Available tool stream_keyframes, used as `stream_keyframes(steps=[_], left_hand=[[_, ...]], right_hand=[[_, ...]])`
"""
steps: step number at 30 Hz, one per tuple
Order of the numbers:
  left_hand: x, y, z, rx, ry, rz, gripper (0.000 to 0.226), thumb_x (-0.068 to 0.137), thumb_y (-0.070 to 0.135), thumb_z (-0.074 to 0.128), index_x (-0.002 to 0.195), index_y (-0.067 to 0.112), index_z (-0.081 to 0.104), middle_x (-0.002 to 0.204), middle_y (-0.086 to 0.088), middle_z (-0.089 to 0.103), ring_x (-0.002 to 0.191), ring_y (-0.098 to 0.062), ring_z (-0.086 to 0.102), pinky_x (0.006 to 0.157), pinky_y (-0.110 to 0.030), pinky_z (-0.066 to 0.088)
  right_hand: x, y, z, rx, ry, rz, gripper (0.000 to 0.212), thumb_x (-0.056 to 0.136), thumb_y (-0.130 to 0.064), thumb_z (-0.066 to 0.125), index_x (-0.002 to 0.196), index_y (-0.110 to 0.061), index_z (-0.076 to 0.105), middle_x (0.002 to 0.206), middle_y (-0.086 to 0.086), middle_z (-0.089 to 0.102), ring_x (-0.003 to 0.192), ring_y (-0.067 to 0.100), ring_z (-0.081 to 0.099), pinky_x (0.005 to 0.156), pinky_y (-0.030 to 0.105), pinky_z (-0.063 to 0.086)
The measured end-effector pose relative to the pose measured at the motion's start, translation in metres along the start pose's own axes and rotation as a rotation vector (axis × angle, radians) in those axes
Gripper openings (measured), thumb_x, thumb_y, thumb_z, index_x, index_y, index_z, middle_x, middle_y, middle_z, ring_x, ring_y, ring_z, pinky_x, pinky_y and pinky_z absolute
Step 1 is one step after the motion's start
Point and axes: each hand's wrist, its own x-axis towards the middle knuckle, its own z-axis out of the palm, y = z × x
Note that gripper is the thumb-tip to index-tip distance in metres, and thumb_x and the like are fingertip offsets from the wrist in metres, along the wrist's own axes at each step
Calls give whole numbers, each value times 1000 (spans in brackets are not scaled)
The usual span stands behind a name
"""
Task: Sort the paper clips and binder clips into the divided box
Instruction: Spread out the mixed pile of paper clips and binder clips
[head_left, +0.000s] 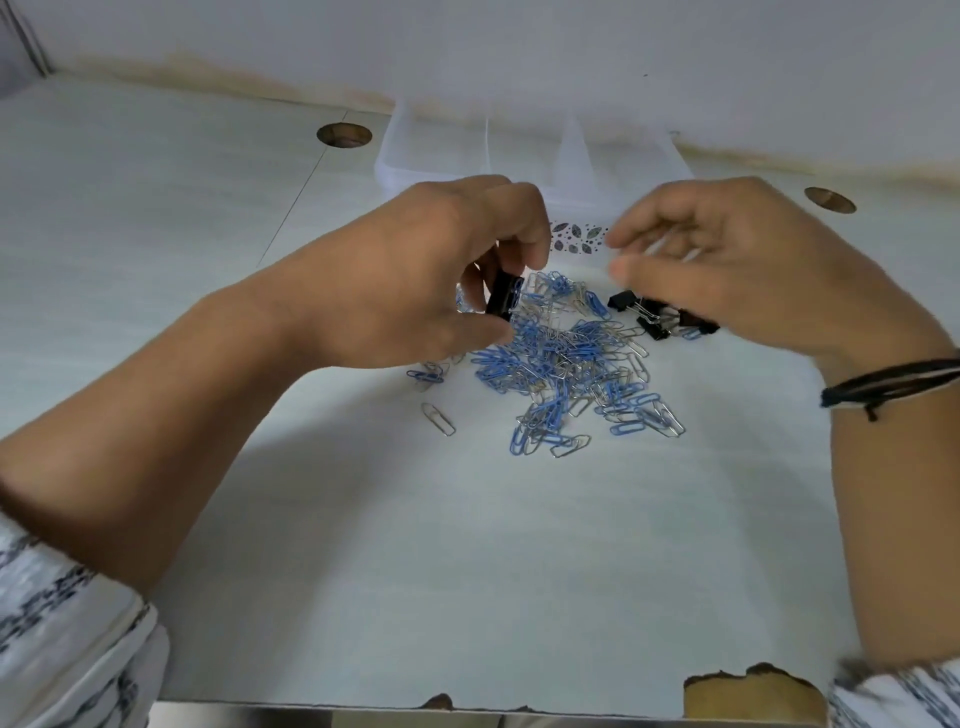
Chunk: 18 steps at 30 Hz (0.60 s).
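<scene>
White table (467, 545), left hand (415, 270) pinching black binder clip (503, 299), right hand (727, 270) loosely curled, grasp unclear, box (441, 156) partly hidden.

Translucent plastic box (410, 156); shiny wire paper clips (561, 364); matt tabletop (467, 545).

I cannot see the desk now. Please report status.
Left hand grips a black binder clip. Right hand above more binder clips, grip unclear. Paper clips unsorted. Box unobstructed.
</scene>
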Motion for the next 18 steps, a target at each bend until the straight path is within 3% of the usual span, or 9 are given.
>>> stream_keyframes(steps=[3, 6, 9, 13, 16, 18], left_hand=[[-2, 6, -1, -108, 21, -43, 45, 75, 11, 87, 108, 9, 57, 97, 1, 61, 81, -14, 68, 73, -31, 59], [-3, 7, -1, -152, 27, -77, 46, 74, 9, 87, 105, 9, 54, 96, -2, 62, 81, -20, 69, 72, -32, 60], [-4, 7, -2, -191, 11, -119, 48, 72, 7, 88, 104, 10, 53, 94, -2, 64, 83, -19, 72, 73, -32, 62], [-4, 9, -3, -224, 23, -150, 48, 73, 7, 87, 104, 10, 52, 96, -2, 64, 86, -15, 73, 72, -35, 63], [-4, 10, -3, -241, 21, -178, 49, 72, 8, 88, 104, 11, 51, 98, -2, 65, 85, -14, 73, 72, -39, 64], [-4, 11, -3, -269, 22, -193, 50, 71, 8, 89, 105, 10, 51, 99, -4, 65, 86, -17, 74, 72, -41, 64]], right_hand=[[2, -22, 31, 177, -129, -104, 39, 73, -51, 81, 103, -27, 73, 96, -11, 72, 83, 8, 67, 72, 30, 57], [8, -20, 53, 212, -60, -136, 28, 74, -48, 83, 93, -31, 71, 93, -9, 73, 78, 9, 67, 70, 34, 57], [13, -15, 56, 267, 4, -137, 20, 78, -41, 81, 86, -25, 73, 83, -5, 74, 74, 22, 64, 71, 41, 56], [14, -16, 57, 303, 38, -175, 15, 79, -31, 79, 86, -19, 73, 81, -6, 73, 74, 24, 65, 66, 35, 54], [14, -18, 60, 318, 68, -156, 5, 79, -22, 75, 84, -22, 73, 77, -10, 70, 69, 14, 64, 65, 29, 51], [14, -19, 61, 346, 48, -144, 12, 79, -20, 73, 91, -20, 72, 80, -10, 70, 72, 16, 65, 67, 32, 54]])
